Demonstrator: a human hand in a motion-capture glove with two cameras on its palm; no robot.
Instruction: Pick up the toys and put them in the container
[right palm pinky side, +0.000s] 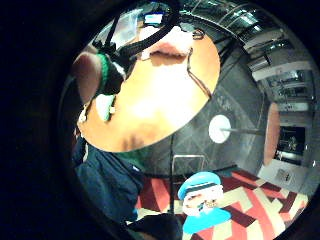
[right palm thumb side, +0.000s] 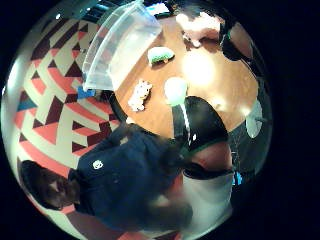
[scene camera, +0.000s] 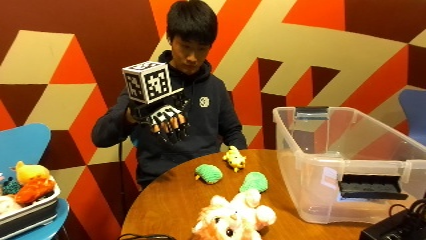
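**Gloved hand raised, toys on the bench**

Four plush toys lie on the round wooden bench (scene camera: 166, 200) beside the clear plastic container (scene camera: 346, 165): a fluffy pink-white toy (scene camera: 233, 217), two knobbly green toys (scene camera: 209, 173), a small yellow toy (scene camera: 233, 159). The right hand (scene camera: 163, 117) hangs above them, fingers (scene camera: 174, 124) relaxed, holding nothing. Only the little-finger view shows the floor.

No words, brand names or numbers can be read anywhere in these views. The one sign is a small white round emblem (scene camera: 204, 102) on the chest of the person's dark navy hooded sweatshirt (scene camera: 212, 120), just beside the raised black-gloved right hand (scene camera: 163, 120); its design is too small to make out. The same emblem shows in the thumb-side palm view, equally illegible.
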